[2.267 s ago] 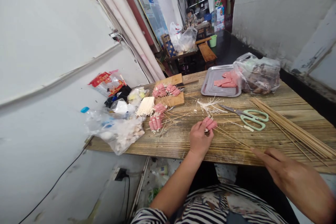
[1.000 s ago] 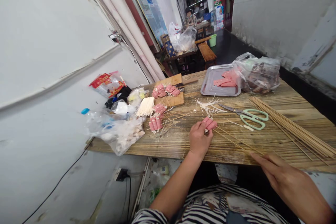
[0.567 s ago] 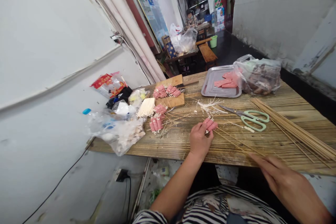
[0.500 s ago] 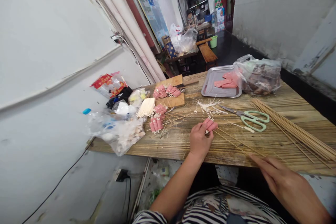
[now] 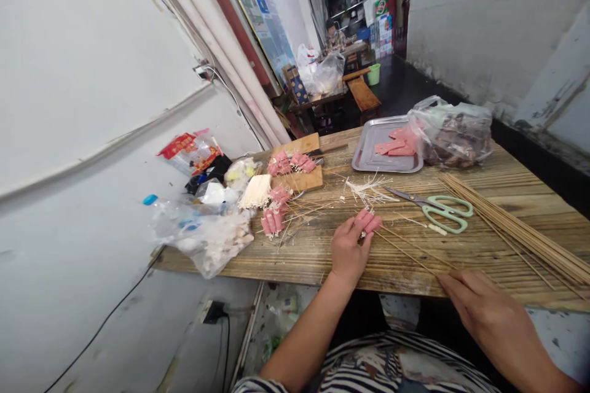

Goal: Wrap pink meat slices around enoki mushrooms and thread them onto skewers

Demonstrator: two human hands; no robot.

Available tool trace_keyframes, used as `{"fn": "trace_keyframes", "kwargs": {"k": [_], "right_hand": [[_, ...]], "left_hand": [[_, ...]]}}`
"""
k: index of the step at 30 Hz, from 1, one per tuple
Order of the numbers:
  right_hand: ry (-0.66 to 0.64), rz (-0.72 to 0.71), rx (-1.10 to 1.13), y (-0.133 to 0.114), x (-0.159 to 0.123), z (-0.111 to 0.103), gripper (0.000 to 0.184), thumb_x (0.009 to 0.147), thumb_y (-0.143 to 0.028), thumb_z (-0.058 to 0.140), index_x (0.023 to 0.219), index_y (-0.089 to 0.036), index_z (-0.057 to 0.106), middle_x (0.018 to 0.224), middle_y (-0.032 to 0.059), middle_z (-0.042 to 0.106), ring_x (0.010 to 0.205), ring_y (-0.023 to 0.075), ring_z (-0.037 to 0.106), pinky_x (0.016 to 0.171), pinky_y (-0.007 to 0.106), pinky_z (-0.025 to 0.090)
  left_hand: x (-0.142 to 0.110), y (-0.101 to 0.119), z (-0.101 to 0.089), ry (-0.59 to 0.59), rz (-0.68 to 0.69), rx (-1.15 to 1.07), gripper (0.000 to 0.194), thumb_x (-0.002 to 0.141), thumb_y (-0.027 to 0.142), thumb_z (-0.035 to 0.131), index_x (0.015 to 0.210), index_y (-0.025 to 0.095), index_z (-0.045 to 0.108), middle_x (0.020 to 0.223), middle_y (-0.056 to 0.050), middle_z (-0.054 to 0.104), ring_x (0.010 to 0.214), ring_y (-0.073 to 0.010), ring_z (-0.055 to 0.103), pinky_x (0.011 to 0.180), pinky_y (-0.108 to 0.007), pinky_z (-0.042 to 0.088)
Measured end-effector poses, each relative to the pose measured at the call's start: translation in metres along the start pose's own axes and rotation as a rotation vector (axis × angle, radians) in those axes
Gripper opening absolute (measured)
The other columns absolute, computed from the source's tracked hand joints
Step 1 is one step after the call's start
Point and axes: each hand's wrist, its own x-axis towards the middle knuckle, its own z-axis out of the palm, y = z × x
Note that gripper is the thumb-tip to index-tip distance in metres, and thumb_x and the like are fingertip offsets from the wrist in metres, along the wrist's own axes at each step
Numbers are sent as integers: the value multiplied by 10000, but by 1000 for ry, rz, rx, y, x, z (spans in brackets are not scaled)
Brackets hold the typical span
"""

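Observation:
My left hand (image 5: 349, 252) is closed on pink meat rolls (image 5: 369, 221) with white enoki tips sticking out, held on the table. Two thin bamboo skewers (image 5: 410, 245) run from the rolls toward my right hand (image 5: 479, 301), whose fingers are closed on a skewer near the table's front edge. Just beyond the rolls lies a loose bunch of enoki mushrooms (image 5: 369, 188). Scissors with pale green handles (image 5: 447, 212) rest to their right. Finished-looking skewered rolls (image 5: 273, 220) lie further left, and more rolls (image 5: 291, 163) sit on a wooden board (image 5: 302, 181).
A metal tray (image 5: 364, 159) holds flat pink meat slices (image 5: 396, 146), with a plastic bag of dark contents (image 5: 456, 135) beside it. Bamboo skewers (image 5: 520, 227) are bundled at right. Cut enoki (image 5: 256, 191) and a plastic bag (image 5: 207, 239) lie left. A person (image 5: 334, 37) sits in the background.
My right hand has shifted slightly left along the skewers. My left hand stays on the rolls, and the view has moved a little.

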Motion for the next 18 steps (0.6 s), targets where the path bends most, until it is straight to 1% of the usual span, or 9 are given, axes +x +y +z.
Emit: {"fn": "trace_keyframes", "kwargs": {"k": [5, 9, 12, 15, 18], "right_hand": [[8, 17, 70, 5, 2, 2, 266, 955, -232, 377, 1037, -159, 619, 901, 63, 625, 810, 179, 565, 698, 296, 466], [23, 13, 113, 10, 1, 4, 260, 950, -217, 381, 1043, -172, 619, 922, 60, 633, 837, 175, 578, 721, 281, 477], [19, 14, 119, 14, -1, 6, 269, 953, -230, 381, 1056, -170, 622, 937, 61, 634, 840, 173, 579, 726, 279, 479], [8, 26, 124, 17, 1, 7, 277, 951, -233, 387, 1062, -170, 633, 935, 62, 634, 839, 175, 575, 719, 281, 474], [4, 13, 129, 18, 5, 7, 283, 947, -235, 387, 1056, -181, 643, 919, 59, 637, 816, 178, 562, 714, 294, 465]], "left_hand": [[-1, 0, 3, 26, -18, -48, 449, 831, 137, 647, 1257, 261, 583, 1207, -35, 672, 1054, -171, 643, 953, -345, 546], [0, 0, 4, 64, 17, -3, 429, 819, 140, 658, 1227, 268, 617, 1179, -33, 689, 1028, -175, 657, 950, -346, 553], [1, -1, 3, 40, 26, 9, 409, 824, 135, 644, 1212, 264, 630, 1183, -28, 690, 1046, -176, 654, 962, -350, 549], [2, 0, 1, 3, 19, -15, 396, 836, 117, 615, 1204, 263, 635, 1232, -19, 665, 1084, -166, 644, 983, -347, 539], [3, 0, 1, -1, 8, -35, 403, 827, 102, 613, 1194, 264, 639, 1237, -13, 662, 1086, -160, 647, 985, -345, 541]]}}
